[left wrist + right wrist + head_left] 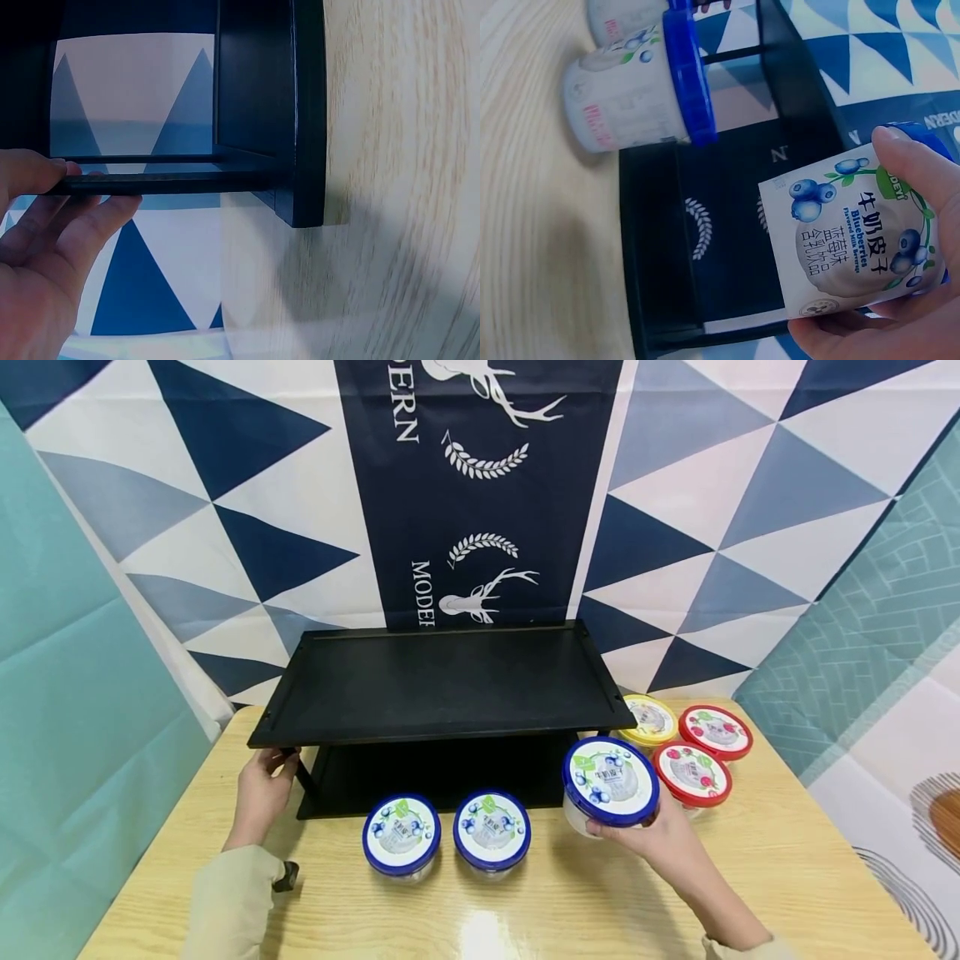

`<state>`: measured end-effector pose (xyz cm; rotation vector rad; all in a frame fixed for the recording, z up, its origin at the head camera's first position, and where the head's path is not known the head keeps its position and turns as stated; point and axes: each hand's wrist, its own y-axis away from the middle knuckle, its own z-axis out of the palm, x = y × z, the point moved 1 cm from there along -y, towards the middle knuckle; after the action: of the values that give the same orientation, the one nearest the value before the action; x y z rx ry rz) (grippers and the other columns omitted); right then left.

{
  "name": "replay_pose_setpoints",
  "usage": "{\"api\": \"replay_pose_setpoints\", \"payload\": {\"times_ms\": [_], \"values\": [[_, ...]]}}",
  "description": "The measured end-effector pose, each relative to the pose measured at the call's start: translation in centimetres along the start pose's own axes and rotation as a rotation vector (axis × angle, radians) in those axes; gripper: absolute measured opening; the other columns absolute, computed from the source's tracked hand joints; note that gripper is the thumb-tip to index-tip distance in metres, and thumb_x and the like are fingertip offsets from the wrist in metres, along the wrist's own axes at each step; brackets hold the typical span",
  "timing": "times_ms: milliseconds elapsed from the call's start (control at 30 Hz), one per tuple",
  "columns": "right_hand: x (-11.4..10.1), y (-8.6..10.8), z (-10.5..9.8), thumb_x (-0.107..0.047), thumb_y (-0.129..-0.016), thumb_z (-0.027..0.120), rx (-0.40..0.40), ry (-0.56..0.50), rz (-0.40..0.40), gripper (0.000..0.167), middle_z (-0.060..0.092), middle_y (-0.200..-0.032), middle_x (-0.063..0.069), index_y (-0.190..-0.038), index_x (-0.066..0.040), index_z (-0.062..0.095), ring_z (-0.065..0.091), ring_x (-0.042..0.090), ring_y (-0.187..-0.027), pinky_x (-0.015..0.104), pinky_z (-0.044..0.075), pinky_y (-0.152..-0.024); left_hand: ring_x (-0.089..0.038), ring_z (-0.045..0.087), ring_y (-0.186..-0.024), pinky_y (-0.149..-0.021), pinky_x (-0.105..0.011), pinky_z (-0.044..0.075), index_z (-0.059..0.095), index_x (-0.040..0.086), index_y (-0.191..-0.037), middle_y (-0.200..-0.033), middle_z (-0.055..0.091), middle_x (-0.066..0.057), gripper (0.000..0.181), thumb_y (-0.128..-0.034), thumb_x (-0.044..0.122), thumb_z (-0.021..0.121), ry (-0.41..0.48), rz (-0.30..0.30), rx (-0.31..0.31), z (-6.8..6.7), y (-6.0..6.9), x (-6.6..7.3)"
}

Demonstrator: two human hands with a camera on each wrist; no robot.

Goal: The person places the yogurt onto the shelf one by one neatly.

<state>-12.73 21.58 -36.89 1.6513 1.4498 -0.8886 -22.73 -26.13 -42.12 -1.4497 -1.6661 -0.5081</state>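
A black two-tier shelf point(450, 685) stands at the back of the table. At its left end, my left hand point(262, 793) pinches the side post, and the left wrist view shows thumb and fingers around the black post point(165, 182). My right hand point(663, 835) grips a blue-lidded cup point(611, 781) near the shelf's front right corner, above the table; in the right wrist view the cup point(855, 232) shows its blueberry label. Two more blue-lidded cups point(401, 835) point(492, 831) stand side by side before the shelf.
Right of the shelf are a yellow-lidded cup point(649, 720) and two red-lidded cups point(716, 732) point(692, 773). The wooden table point(360, 918) meets a patterned cloth point(675, 527) behind the shelf. A teal sheet point(82, 693) hangs at the left.
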Motion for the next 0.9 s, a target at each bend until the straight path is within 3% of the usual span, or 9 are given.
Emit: {"api": "replay_pose_setpoints", "payload": {"times_ms": [67, 233, 300, 500, 900], "values": [[-0.4, 0.2, -0.2, -0.036, -0.074, 0.079, -0.008, 0.000, 0.008, 0.100, 0.033, -0.146, 0.015, -0.148, -0.014, 0.015, 0.035, 0.037, -0.129, 0.054, 0.044, -0.099, -0.041, 0.054, -0.116, -0.090, -0.046, 0.050, 0.053, 0.004, -0.122, -0.118, 0.056, -0.022, 0.027, -0.0957, 0.007, 0.048, -0.001, 0.006, -0.004, 0.0, -0.1, 0.0], [-1.4, 0.7, -0.5, -0.038, -0.075, 0.077, -0.025, 0.004, 0.020, 0.100, 0.032, -0.146, 0.016, -0.148, -0.014, 0.013, 0.034, 0.038, -0.129, 0.054, 0.044, -0.099, -0.041, 0.056, -0.113, -0.079, -0.016, 0.050, 0.054, 0.002, -0.118, -0.116, 0.057, -0.022, 0.025, -0.0945, 0.005, 0.049, -0.006, 0.036, -0.005, -0.1, -0.1, 0.0], [-1.7, 0.9, -0.7, -0.038, -0.075, 0.077, -0.025, 0.010, 0.010, 0.100, 0.033, -0.146, 0.016, -0.148, -0.014, 0.014, 0.034, 0.038, -0.129, 0.054, 0.044, -0.099, -0.040, 0.057, -0.112, -0.077, -0.013, 0.049, 0.054, 0.001, -0.118, -0.115, 0.057, -0.022, 0.024, -0.0942, 0.005, 0.050, -0.005, 0.042, -0.005, -0.1, -0.1, 0.0], [-2.6, 0.8, -1.0, -0.038, -0.076, 0.076, -0.025, 0.015, -0.030, 0.097, 0.034, -0.145, 0.015, -0.148, -0.014, 0.016, 0.035, 0.037, -0.129, 0.053, 0.046, -0.098, -0.041, 0.053, -0.117, -0.089, -0.046, 0.051, 0.051, 0.006, -0.124, -0.120, 0.055, -0.021, 0.027, -0.0968, 0.008, 0.046, -0.002, 0.027, -0.039, -0.3, 0.2, -0.2], [-4.3, 0.4, -1.2, -0.042, -0.075, 0.077, -0.031, 0.023, -0.035, 0.097, 0.036, -0.145, 0.012, -0.147, -0.015, 0.018, 0.036, 0.034, -0.129, 0.052, 0.046, -0.098, -0.042, 0.051, -0.119, -0.090, -0.051, 0.049, 0.050, 0.006, -0.125, -0.122, 0.053, -0.021, 0.029, -0.0976, 0.009, 0.045, 0.004, 0.037, -0.054, -0.4, 0.4, -0.1]]}}
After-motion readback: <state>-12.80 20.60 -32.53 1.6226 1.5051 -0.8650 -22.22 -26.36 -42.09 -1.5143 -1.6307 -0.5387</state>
